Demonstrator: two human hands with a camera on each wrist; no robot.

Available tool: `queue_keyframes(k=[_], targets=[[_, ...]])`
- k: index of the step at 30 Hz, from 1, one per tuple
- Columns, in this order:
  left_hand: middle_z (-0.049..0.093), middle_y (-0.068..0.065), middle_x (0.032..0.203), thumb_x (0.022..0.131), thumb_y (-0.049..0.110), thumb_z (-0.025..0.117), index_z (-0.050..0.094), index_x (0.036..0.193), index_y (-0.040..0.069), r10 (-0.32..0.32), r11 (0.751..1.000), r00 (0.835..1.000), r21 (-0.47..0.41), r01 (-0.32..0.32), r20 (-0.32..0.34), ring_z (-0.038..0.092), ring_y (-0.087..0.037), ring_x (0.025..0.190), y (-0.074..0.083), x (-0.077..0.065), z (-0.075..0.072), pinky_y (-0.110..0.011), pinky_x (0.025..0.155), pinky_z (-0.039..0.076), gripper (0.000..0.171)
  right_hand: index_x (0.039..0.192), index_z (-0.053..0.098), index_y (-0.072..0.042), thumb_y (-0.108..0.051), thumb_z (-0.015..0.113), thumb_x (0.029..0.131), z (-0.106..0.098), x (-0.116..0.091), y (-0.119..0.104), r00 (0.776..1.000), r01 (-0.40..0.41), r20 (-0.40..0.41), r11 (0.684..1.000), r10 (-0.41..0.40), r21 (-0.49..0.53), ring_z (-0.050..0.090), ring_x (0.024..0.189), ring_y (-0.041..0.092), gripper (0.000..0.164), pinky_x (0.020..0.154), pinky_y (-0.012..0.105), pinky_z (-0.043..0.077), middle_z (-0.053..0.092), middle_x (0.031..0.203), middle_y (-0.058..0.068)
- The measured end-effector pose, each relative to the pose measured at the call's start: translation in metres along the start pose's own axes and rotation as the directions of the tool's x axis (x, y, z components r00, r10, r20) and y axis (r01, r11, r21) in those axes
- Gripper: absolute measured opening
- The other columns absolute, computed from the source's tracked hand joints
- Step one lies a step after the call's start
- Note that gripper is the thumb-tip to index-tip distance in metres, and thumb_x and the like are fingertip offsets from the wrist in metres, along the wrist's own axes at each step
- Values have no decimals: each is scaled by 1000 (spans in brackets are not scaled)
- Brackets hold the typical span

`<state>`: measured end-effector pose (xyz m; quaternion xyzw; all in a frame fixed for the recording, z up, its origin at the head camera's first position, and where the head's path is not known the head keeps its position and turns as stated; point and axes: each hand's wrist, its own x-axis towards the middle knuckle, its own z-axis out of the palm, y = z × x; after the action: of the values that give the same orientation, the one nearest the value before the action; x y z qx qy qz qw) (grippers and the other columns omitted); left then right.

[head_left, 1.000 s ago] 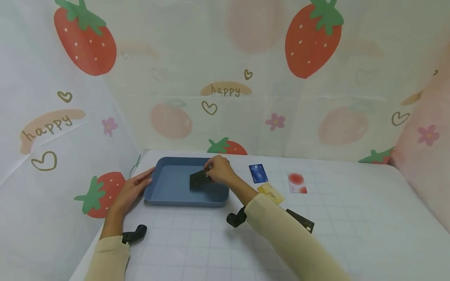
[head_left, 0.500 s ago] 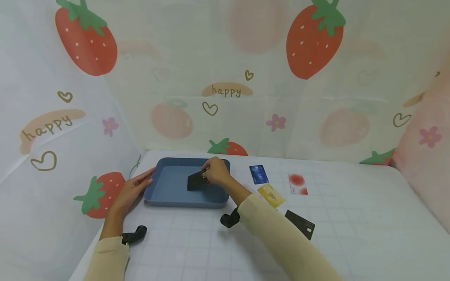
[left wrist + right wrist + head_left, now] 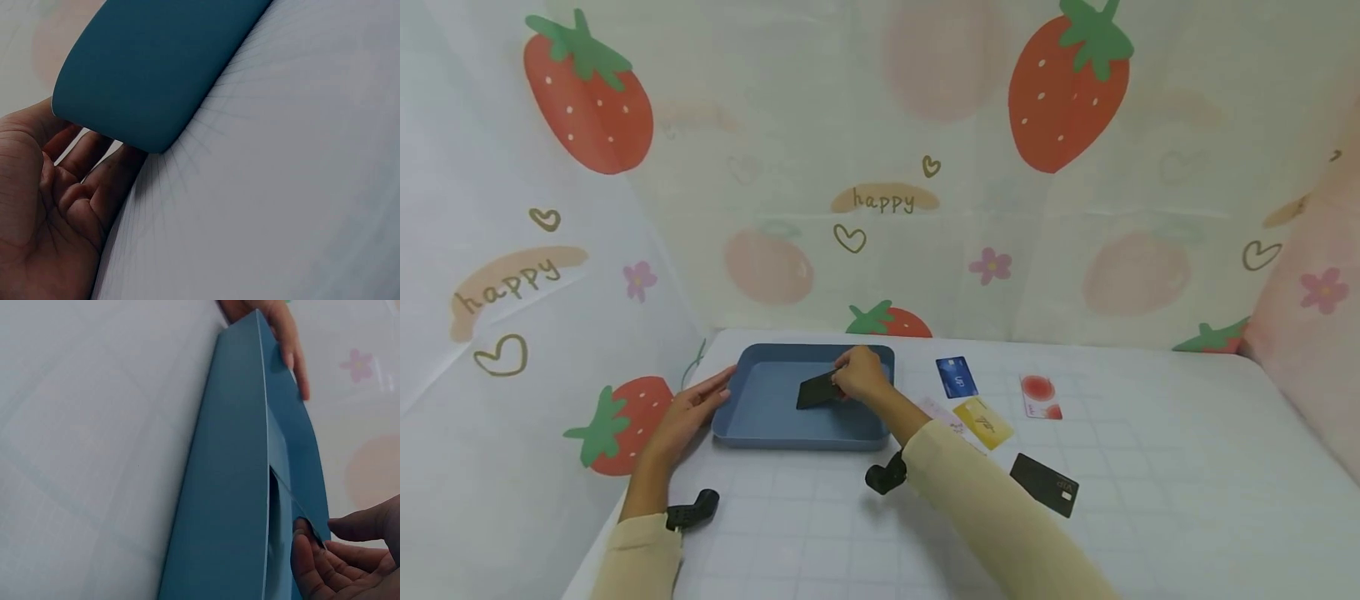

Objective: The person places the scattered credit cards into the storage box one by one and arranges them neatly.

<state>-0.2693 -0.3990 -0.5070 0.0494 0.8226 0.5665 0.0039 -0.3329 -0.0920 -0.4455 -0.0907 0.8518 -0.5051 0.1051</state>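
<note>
A black card [image 3: 814,391] is held tilted inside the blue rectangular tray [image 3: 801,442], low over its floor. My right hand [image 3: 859,375] pinches the card's right end. In the right wrist view the card [image 3: 301,507] shows as a thin edge running up to the thumb and fingers. My left hand [image 3: 688,414] rests against the tray's left side with its fingers fairly straight along the rim. The left wrist view has these fingers [image 3: 90,156] partly hidden behind the tray wall [image 3: 144,81].
On the white gridded table right of the tray lie a blue card [image 3: 957,377], a yellow card [image 3: 984,422], a red-and-white card [image 3: 1041,396] and a black VIP card [image 3: 1047,485]. A pale pink card [image 3: 950,414] is partly covered by the right forearm. A strawberry-print cloth backs the table.
My right hand has moved a little left, bringing the black card lower and flatter over the tray floor. The right forearm uncovers more of the VIP card. The left hand keeps its place.
</note>
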Motion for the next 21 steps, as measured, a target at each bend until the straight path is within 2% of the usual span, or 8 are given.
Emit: queue_keyframes(k=[6, 12, 17, 21], targets=[[33, -7, 163, 107, 26, 54, 39, 157, 13, 1, 1000, 1000, 0, -1, 1, 23, -28, 153, 7, -1, 1, -2, 97, 34, 54, 127, 64, 11, 9, 61, 89, 4, 3, 0, 999, -32, -12, 999, 33, 41, 72, 59, 21, 38, 54, 25, 59, 68, 117, 27], [33, -12, 162, 106, 22, 55, 39, 156, 6, 1, 1000, 1000, -23, -1, 6, 22, -33, 152, 15, -5, 2, -1, 95, 35, 55, 132, 58, 13, 7, 61, 89, 10, 1, -1, 996, -84, -6, 993, 85, 83, 75, 70, 22, 43, 67, 26, 60, 61, 130, 27], [34, -6, 163, 107, 26, 55, 40, 157, 15, 1, 1000, 1000, 4, -1, -3, 23, -28, 153, 3, -1, -1, -2, 96, 34, 54, 137, 52, 14, 3, 64, 91, 15, -1, -3, 995, -104, -2, 988, 105, 115, 76, 81, 25, 48, 76, 28, 60, 58, 136, 29], [35, -3, 163, 106, 31, 56, 41, 157, 20, -2, 1000, 1000, 11, 2, -3, 26, -26, 152, -5, 2, -2, -4, 98, 35, 54, 137, 50, 15, 4, 64, 93, 17, -2, -4, 992, -125, 13, 977, 124, 171, 75, 88, 28, 48, 78, 30, 61, 57, 136, 29]])
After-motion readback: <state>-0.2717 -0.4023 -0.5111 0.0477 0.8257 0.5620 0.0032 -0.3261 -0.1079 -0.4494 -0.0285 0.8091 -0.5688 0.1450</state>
